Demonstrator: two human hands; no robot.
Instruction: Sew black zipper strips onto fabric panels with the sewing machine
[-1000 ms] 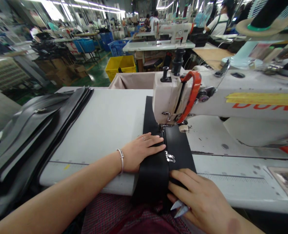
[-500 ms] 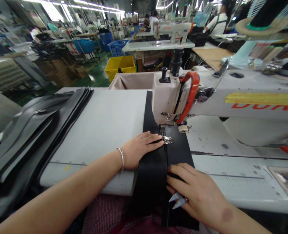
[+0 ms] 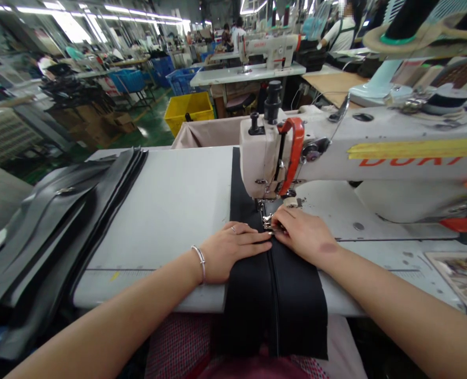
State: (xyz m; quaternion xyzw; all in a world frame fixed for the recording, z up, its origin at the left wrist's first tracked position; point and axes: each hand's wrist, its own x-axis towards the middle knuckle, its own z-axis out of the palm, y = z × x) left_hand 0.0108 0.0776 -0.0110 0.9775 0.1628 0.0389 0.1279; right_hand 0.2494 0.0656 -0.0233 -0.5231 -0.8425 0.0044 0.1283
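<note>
At the needle of the sewing machine (image 3: pixel 270 158), your right hand (image 3: pixel 306 237) pinches the metal zipper pull (image 3: pixel 267 222), while your left hand (image 3: pixel 233 247) lies flat and open on the black zippered strip (image 3: pixel 252 284). The strip runs lengthwise from your lap, across the desk (image 3: pixel 170 210), under the presser foot; your right hand is nearer the needle.

Left hand (image 3: pixel 229 250) lies flat, palm down; right hand (image 3: pixel 304 237) has fingers curled.

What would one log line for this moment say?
left hand: flat on black panel | right hand: at zipper pull | sewing machine: above panel
</note>
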